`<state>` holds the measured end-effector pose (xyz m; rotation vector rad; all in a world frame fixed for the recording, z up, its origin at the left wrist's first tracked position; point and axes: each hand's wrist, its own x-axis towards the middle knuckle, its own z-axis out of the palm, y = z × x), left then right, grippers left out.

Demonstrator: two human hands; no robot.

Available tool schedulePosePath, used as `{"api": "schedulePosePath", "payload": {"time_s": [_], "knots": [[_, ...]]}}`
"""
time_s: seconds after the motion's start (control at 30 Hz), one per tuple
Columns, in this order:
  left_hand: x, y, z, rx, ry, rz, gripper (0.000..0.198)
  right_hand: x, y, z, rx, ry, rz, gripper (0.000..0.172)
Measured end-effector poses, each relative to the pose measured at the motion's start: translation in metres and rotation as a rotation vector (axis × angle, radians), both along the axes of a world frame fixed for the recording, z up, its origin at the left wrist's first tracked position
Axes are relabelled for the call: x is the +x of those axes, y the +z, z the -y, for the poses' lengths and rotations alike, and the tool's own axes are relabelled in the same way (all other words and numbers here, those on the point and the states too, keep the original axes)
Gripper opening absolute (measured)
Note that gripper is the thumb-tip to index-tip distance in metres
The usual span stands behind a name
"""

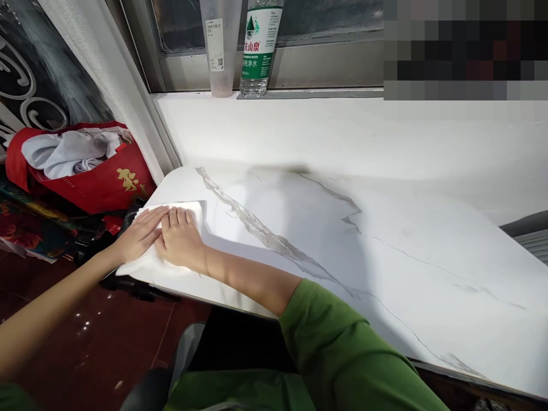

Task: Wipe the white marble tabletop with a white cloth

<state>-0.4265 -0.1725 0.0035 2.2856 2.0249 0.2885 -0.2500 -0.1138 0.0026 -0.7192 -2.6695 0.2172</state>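
Note:
A white cloth (141,265) lies spread on the left end of a white marble-patterned tabletop (265,200). Flat on the cloth's left part rests my left hand (141,233), fingers stretched toward the right. Beside it, my right hand (180,238) presses palm down on the cloth, its fingers straight and pointing away from me. The two hands touch or nearly touch at the fingertips and thumb. Neither hand is wrapped round anything. What lies under the cloth is hidden.
A red bag (98,185) stuffed with pale fabric stands left of the table. A water bottle (260,51) and a translucent container (221,51) stand on the windowsill behind. A white curtain (103,74) hangs at the left. Grey ribbed material (533,234) shows at the right edge.

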Motion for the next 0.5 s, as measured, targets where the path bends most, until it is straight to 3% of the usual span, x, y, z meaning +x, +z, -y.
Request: {"api": "schedulePosePath", "payload": {"time_s": [0.1,0.33,0.43,0.5], "knots": [[-0.002,0.003,-0.042,-0.017,0.025,0.010,0.060,-0.009,-0.002,-0.038,-0.003,-0.026,0.018,0.059],[0.006,0.003,-0.167,-0.040,0.015,-0.020,0.061,-0.016,-0.011,-0.149,-0.005,-0.126,0.015,0.055],[0.018,0.001,-0.201,-0.036,0.014,-0.028,0.061,-0.005,-0.016,-0.179,0.002,-0.153,0.022,0.052],[0.026,-0.001,-0.213,-0.033,0.012,-0.027,0.060,0.002,-0.019,-0.190,0.015,-0.172,0.019,0.051]]}}
